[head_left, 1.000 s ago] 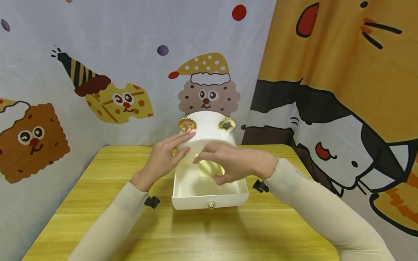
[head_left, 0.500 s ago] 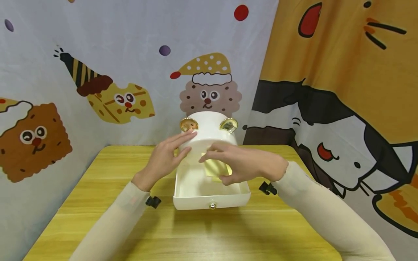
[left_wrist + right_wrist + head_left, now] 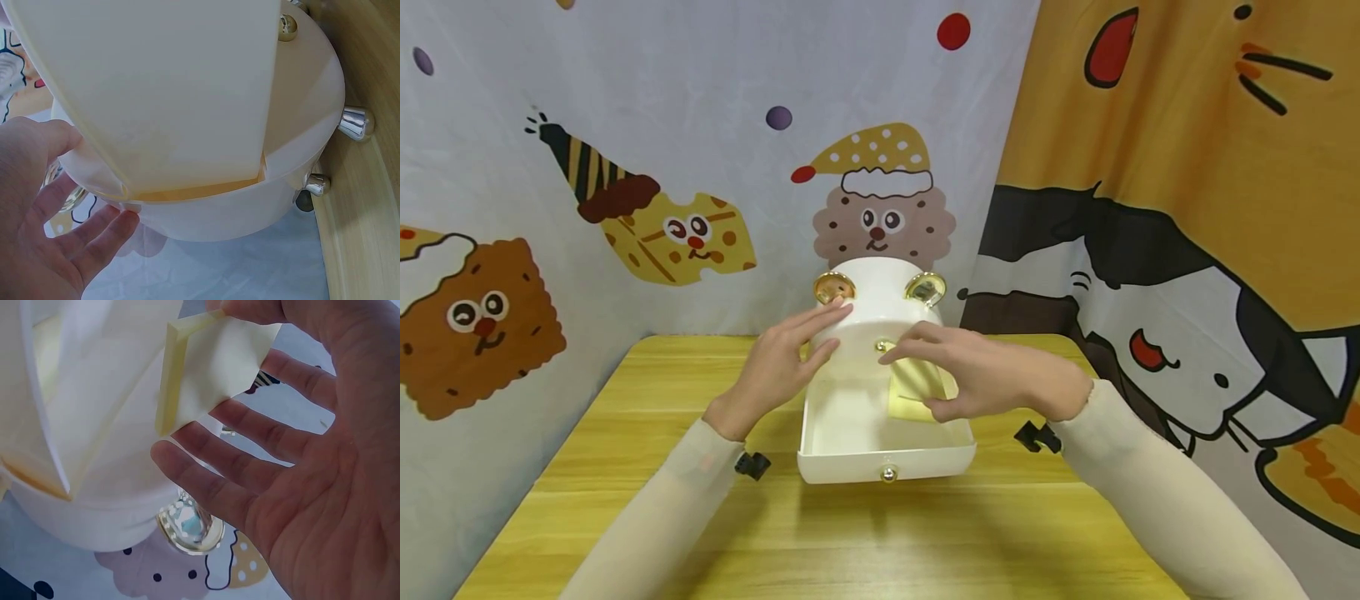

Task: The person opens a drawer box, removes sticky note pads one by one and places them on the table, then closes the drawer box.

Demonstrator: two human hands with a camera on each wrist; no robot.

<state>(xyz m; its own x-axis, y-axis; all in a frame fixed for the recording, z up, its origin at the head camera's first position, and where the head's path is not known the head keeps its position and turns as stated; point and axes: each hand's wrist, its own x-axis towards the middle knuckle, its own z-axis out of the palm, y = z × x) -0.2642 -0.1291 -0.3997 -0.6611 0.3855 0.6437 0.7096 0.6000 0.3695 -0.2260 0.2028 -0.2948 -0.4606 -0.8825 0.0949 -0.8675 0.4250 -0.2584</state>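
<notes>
Pad (image 3: 215,365) pinched by right hand (image 3: 992,371) is partly hidden from head view

We see a glossy plastic box (image 3: 880,293), metallic ears (image 3: 927,289) atop, matt paper (image 3: 916,383) before it, wood-grain table (image 3: 700,517) beneath, cloth (image 3: 700,75) behind

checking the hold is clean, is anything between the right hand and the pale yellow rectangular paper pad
Nothing visible. The right hand holds the pale yellow rectangular paper pad directly between thumb and fingers. The open, white plastic-looking drawer is beside them in the right wrist view, not between.
</notes>
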